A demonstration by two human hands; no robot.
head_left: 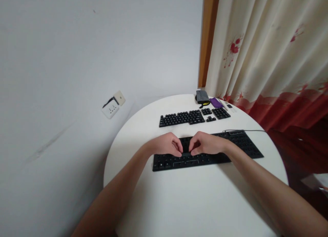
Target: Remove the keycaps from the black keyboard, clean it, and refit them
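A black keyboard lies across the middle of the round white table. Both my hands rest on its centre rows with knuckles up. My left hand and my right hand have their fingers curled inward, fingertips almost meeting over the keys. Whatever sits between the fingertips is too small and dark to name. Behind the keyboard, a second black set of keys is laid out in keyboard-shaped blocks, apart from my hands.
A grey pouch, a purple object and small bits sit at the table's far edge. A thin cable runs right from the keyboard. A floral curtain hangs on the right; a loose wall socket is on the left.
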